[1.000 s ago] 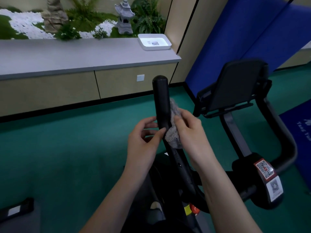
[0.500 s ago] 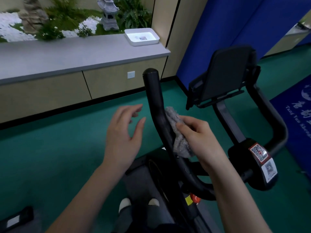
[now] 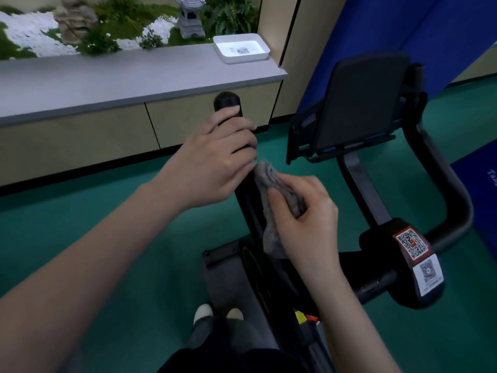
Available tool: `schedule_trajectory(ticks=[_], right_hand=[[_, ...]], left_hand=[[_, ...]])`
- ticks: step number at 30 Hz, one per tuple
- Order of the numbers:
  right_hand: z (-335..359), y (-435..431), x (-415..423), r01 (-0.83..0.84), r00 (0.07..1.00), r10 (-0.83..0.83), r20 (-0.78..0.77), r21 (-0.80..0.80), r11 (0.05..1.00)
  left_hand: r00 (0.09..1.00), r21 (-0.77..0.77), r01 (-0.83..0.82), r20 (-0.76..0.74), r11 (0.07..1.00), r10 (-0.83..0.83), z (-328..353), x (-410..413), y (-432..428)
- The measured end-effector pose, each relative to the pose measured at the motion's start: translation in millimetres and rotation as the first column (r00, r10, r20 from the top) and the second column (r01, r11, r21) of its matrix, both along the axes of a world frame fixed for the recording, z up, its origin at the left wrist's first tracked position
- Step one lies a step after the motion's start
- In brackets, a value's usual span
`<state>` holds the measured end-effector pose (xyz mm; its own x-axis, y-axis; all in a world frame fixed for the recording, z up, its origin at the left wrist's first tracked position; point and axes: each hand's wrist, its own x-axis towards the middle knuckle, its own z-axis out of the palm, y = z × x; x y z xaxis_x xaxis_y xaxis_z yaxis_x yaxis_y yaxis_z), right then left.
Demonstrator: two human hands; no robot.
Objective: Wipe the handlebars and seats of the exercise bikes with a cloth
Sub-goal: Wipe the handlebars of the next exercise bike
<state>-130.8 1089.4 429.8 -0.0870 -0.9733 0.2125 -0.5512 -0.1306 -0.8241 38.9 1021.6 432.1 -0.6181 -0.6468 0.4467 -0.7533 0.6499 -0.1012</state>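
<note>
A black exercise bike stands in front of me on green floor. Its left handlebar (image 3: 227, 101) rises upright at centre, and my left hand (image 3: 215, 160) grips it just below the rounded tip. My right hand (image 3: 306, 222) holds a grey fluffy cloth (image 3: 271, 184) pressed against the handlebar's right side, directly under my left hand. The right handlebar (image 3: 446, 189) curves up at the right. A black console screen (image 3: 360, 103) sits between the two bars. The seat is out of sight.
A long cabinet with a grey top (image 3: 107, 79) runs along the back, carrying a white tray (image 3: 240, 48) and a rock garden. A blue panel (image 3: 390, 30) stands behind the bike. QR stickers (image 3: 411, 243) mark the stem. My feet (image 3: 217, 313) show below.
My left hand, hovering open to the left of the bar half a second ago, has moved up and closed round the top of the handlebar. The cloth hand slid slightly lower on the bar.
</note>
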Motion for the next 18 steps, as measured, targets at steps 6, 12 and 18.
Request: schedule_trajectory(ticks=[6, 12, 18], right_hand=[[-2.3, 8.2, -7.2, -0.097, 0.995, 0.097, -0.035, -0.004, 0.995], [0.6, 11.6, 1.1, -0.021, 1.0, 0.021, 0.003, -0.055, 0.998], [0.6, 27.2, 15.2, 0.105, 0.981, -0.116, -0.153, -0.077, 0.991]], left_hand=[[1.0, -0.024, -0.004, 0.013, 1.0, 0.005, -1.4, 1.1, -4.6], [0.996, -0.022, 0.045, -0.077, 0.999, -0.046, -4.4, 1.4, -9.7], [0.985, -0.042, 0.097, -0.139, 0.994, -0.102, -9.0, 6.0, -16.4]])
